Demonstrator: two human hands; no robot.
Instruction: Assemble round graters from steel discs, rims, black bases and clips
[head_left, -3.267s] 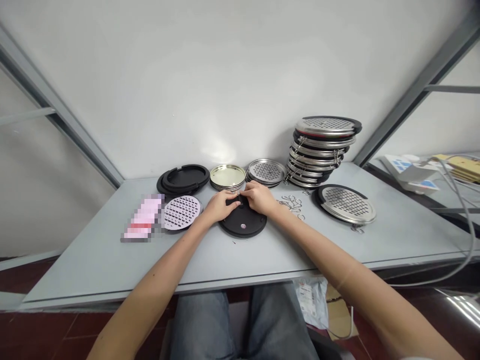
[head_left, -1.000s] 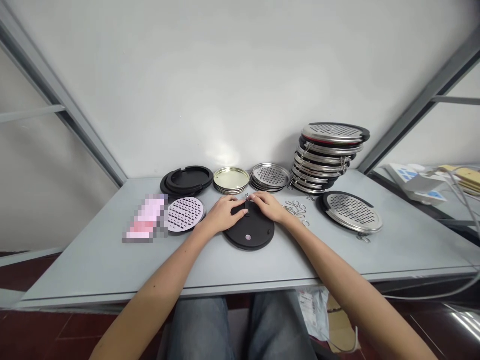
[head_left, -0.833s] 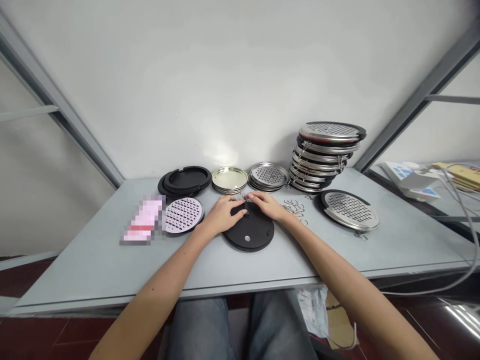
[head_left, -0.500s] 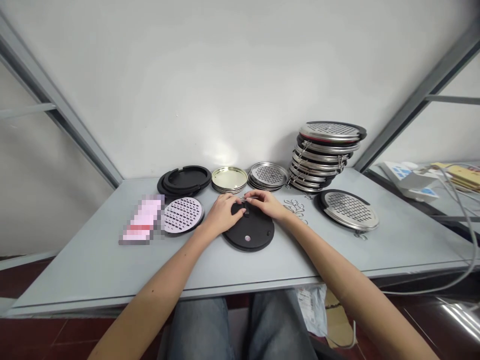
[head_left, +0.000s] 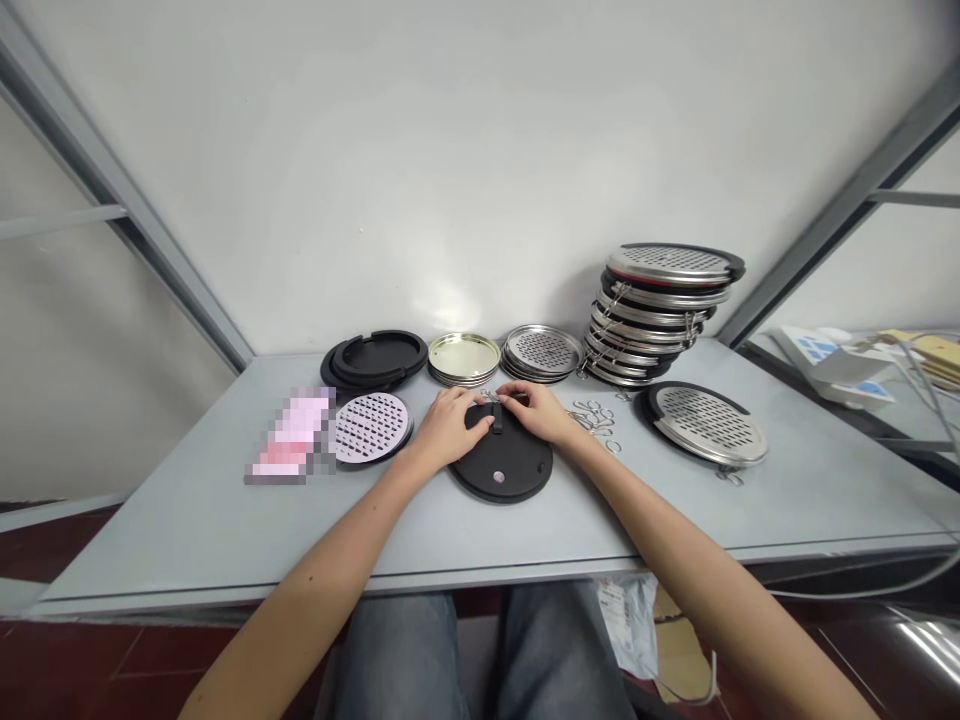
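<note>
A round black disc [head_left: 501, 465] lies on the table in front of me, with a small pale sticker and a short black strap [head_left: 497, 417] at its top edge. My left hand [head_left: 452, 424] rests on the disc's upper left, its thumb against the strap. Across from it, my right hand [head_left: 536, 411] has its fingers bent at the disc's top right edge. A small metal clip [head_left: 489, 396] sits between the fingertips of both hands, partly covered by them. Loose metal clips [head_left: 596, 414] lie just right of my right hand.
Along the wall stand black rings [head_left: 379, 357], gold-toned lids [head_left: 463, 357], perforated metal discs [head_left: 543, 352] and a tall stack of assembled discs [head_left: 660, 315]. Another perforated disc [head_left: 709, 424] is at right, a lilac one [head_left: 371, 428] at left beside a blurred pink item [head_left: 295, 432].
The view has shifted slightly, so things appear a little further right. Both hands stay at the disc's top edge, with only small finger movement around the clip.
</note>
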